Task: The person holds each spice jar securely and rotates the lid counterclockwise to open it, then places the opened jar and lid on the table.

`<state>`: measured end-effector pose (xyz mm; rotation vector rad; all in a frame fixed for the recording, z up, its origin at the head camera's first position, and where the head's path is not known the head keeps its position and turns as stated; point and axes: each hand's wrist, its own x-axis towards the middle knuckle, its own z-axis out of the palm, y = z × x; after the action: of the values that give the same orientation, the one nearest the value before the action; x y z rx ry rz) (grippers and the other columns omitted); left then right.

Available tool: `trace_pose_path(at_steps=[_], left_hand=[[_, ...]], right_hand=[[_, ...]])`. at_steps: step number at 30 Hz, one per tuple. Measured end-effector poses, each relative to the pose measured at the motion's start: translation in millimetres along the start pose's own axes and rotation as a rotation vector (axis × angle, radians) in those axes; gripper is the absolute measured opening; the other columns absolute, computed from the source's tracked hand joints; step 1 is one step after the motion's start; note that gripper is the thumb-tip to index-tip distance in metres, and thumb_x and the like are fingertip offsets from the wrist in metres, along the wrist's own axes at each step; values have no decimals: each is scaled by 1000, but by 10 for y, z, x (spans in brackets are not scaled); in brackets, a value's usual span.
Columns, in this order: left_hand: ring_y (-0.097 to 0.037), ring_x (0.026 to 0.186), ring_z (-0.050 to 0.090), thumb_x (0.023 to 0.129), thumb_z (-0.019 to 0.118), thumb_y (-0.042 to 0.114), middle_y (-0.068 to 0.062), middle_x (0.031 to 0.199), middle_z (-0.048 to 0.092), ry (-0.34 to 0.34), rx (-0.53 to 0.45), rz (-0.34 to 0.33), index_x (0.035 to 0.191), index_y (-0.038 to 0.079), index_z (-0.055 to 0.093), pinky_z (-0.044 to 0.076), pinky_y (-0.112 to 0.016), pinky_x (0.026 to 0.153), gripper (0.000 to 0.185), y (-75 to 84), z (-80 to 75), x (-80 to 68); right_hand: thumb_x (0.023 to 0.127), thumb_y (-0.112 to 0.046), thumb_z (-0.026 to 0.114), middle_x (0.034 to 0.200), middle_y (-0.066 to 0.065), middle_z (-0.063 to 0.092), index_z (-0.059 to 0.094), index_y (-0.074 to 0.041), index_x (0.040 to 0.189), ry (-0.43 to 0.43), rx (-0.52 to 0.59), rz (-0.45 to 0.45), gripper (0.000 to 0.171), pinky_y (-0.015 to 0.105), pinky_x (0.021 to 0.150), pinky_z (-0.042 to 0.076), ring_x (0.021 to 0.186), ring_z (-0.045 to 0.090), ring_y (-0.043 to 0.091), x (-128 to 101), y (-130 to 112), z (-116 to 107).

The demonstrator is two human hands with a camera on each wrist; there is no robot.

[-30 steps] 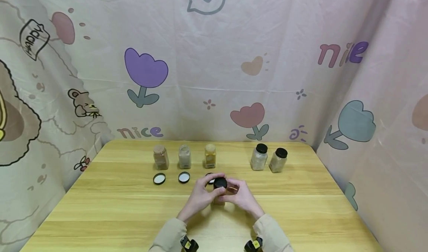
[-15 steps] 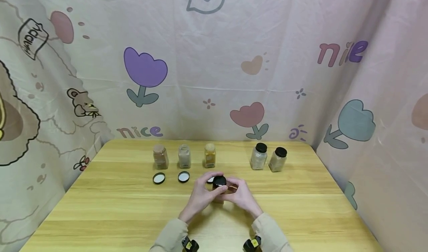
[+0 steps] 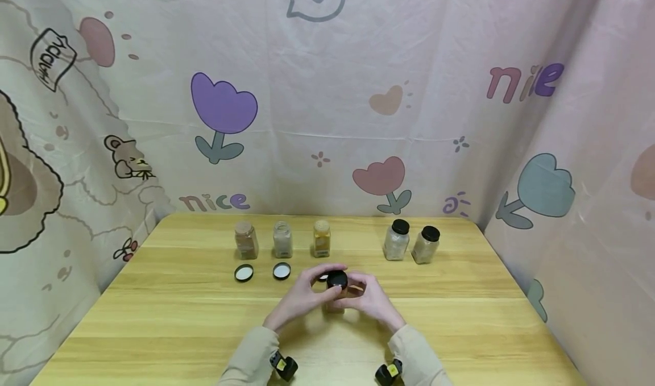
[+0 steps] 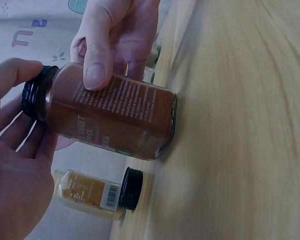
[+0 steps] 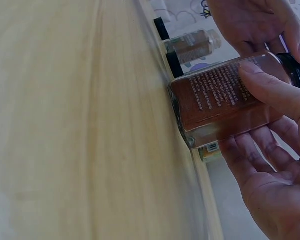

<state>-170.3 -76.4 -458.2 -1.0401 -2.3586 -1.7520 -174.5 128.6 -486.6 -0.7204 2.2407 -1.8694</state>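
Between both hands stands a glass spice jar (image 4: 110, 112) of red-brown powder, upright at the middle of the table. My left hand (image 3: 302, 295) grips its black screw lid (image 3: 337, 279), thumb on the near side and fingers round the far side. Lower down, my right hand (image 3: 372, 302) holds the glass body, with the thumb (image 5: 270, 85) across the printed label. In both wrist views the jar's base is right at the tabletop. Behind the left fingers, another black-rimmed lid (image 3: 322, 277) is partly hidden.
Lidless jars of brown powder (image 3: 247, 241), pale contents (image 3: 282, 240) and yellow powder (image 3: 321, 240) stand at the back. Upturned lids (image 3: 243, 273) (image 3: 281, 270) lie before them. Two black-capped jars (image 3: 396, 240) (image 3: 426, 245) stand back right. A printed curtain (image 3: 317, 90) hangs behind the table.
My left wrist and forearm have swung slightly to the left while the fingers stay round the lid. The right hand and the jar keep nearly the same place.
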Motion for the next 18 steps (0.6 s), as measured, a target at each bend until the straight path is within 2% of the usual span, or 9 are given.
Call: trace_pose_path(at_steps=[6, 10, 13, 18], left_hand=[[-26, 119, 65, 90, 77, 20, -8, 129, 69, 76, 55, 13, 129, 10, 66, 53, -33, 104, 43, 18, 19, 7], [-25, 117, 64, 88, 79, 21, -7, 127, 69, 110, 100, 35, 127, 13, 67, 55, -35, 102, 42, 7, 34, 4], [-28, 121, 62, 92, 75, 18, -11, 131, 67, 51, 59, 42, 132, 9, 64, 53, -37, 108, 42, 6, 8, 1], [-34, 132, 57, 98, 65, 15, -16, 144, 59, -88, -51, 1, 141, 4, 56, 44, -29, 116, 45, 21, -73, 2]], right_hand=[[81, -6, 82, 116, 18, 71, 67, 4, 120, -5, 3, -10, 43, 21, 99, 56, 104, 67, 3, 1, 4, -2], [81, -5, 82, 117, 21, 70, 67, 3, 121, -7, 5, 0, 44, 20, 100, 55, 106, 67, 3, 4, 11, -1], [81, -6, 83, 118, 21, 70, 68, 2, 121, -3, -1, 5, 44, 20, 99, 56, 104, 67, 2, 4, 13, -1], [80, -5, 83, 121, 21, 69, 67, 0, 123, -4, 14, 10, 46, 20, 99, 55, 104, 67, 4, -8, 3, -7]])
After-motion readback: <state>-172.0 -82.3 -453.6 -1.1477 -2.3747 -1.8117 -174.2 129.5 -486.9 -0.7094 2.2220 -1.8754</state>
